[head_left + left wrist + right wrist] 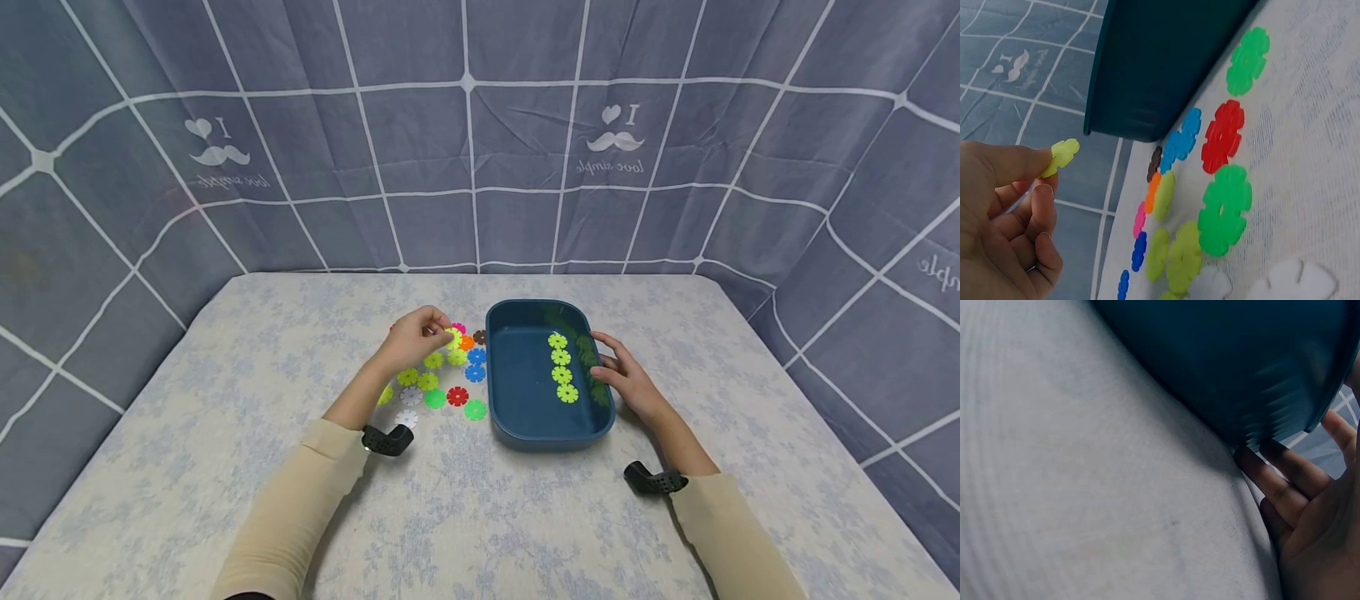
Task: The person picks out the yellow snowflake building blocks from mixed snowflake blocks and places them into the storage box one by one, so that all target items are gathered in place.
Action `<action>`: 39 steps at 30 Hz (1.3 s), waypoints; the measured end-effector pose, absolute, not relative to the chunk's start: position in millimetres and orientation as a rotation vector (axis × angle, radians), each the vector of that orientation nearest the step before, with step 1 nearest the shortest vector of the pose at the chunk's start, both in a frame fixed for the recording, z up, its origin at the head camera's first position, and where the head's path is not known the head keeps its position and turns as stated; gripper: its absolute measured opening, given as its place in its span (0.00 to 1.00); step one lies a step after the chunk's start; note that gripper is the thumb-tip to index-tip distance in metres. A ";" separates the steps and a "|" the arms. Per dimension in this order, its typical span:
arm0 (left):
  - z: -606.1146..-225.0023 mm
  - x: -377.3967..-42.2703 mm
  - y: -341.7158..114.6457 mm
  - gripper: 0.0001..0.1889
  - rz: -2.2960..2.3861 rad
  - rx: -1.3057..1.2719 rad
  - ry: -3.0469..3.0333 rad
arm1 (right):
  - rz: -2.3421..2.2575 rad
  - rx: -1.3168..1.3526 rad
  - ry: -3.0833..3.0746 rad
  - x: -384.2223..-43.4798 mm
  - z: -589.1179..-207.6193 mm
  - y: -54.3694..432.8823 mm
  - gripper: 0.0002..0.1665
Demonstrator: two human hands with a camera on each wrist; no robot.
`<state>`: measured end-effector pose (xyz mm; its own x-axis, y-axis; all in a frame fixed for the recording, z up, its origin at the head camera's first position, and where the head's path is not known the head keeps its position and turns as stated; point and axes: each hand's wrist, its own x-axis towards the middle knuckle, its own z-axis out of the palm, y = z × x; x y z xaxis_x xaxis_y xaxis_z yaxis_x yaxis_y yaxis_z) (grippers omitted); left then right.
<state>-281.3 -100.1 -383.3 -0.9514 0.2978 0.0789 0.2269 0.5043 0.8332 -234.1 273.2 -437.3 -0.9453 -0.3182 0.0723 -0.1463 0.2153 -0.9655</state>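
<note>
A yellow-green flower-shaped plastic disc (1065,155) is pinched between the thumb and forefinger of my left hand (414,340), raised over loose discs left of the tub. My right hand (630,379) holds the right side of a dark blue plastic tub (551,437), thumb at the rim. In the right wrist view, fingers (1279,487) touch the tub's outer wall low down. Inside the tub, several yellow-green discs (561,374) lie in a row on its floor. Part of the pile lies hidden behind my left hand.
Near the tub's left wall lie two blue discs (476,373), a red disc (457,397), green discs (475,409) and white discs (407,418). Orange (467,342) and brown (480,337) ones lie further back. A pale patterned cloth (480,517) covers the table; a grey-blue checked curtain (420,150) hangs behind.
</note>
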 end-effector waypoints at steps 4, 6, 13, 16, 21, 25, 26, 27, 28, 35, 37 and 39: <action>-380.1 -278.1 -94.8 0.07 1.469 0.487 2.648 | -1.832 -0.442 2.330 -234.3 -438.0 272.8 0.38; -378.4 -276.2 -92.3 0.07 1.472 0.505 2.643 | -1.835 -0.443 2.327 -234.3 -438.1 272.5 0.38; -371.3 -269.3 -83.7 0.07 1.471 0.590 2.639 | -1.828 -0.441 2.331 -233.9 -437.9 272.0 0.38; -369.0 -267.4 -79.8 0.07 1.474 0.619 2.628 | -1.828 -0.442 2.331 -233.9 -438.0 272.1 0.38; -366.2 -264.3 -73.3 0.07 1.469 0.652 2.599 | -1.832 -0.444 2.324 -234.8 -438.5 272.2 0.38; -364.5 -261.2 -67.7 0.07 1.462 0.689 2.580 | -1.833 -0.443 2.326 -235.2 -438.9 272.5 0.38; -364.1 -260.4 -66.3 0.07 1.464 0.705 2.573 | -1.833 -0.442 2.327 -235.2 -438.9 272.6 0.38; -363.8 -259.6 -64.7 0.07 1.468 0.722 2.565 | -1.832 -0.442 2.331 -235.2 -439.0 272.7 0.38; -363.4 -258.7 -63.1 0.07 1.468 0.737 2.560 | -1.829 -0.440 2.335 -235.1 -439.1 272.7 0.38; -363.3 -254.3 -51.9 0.06 1.457 0.805 2.528 | -1.822 -0.441 2.345 -234.3 -438.8 273.0 0.38; -364.0 -253.6 -48.6 0.06 1.455 0.820 2.512 | -1.820 -0.443 2.348 -234.1 -438.8 273.2 0.38; -364.4 -252.6 -45.3 0.06 1.448 0.839 2.498 | -1.819 -0.445 2.348 -234.0 -439.0 273.2 0.38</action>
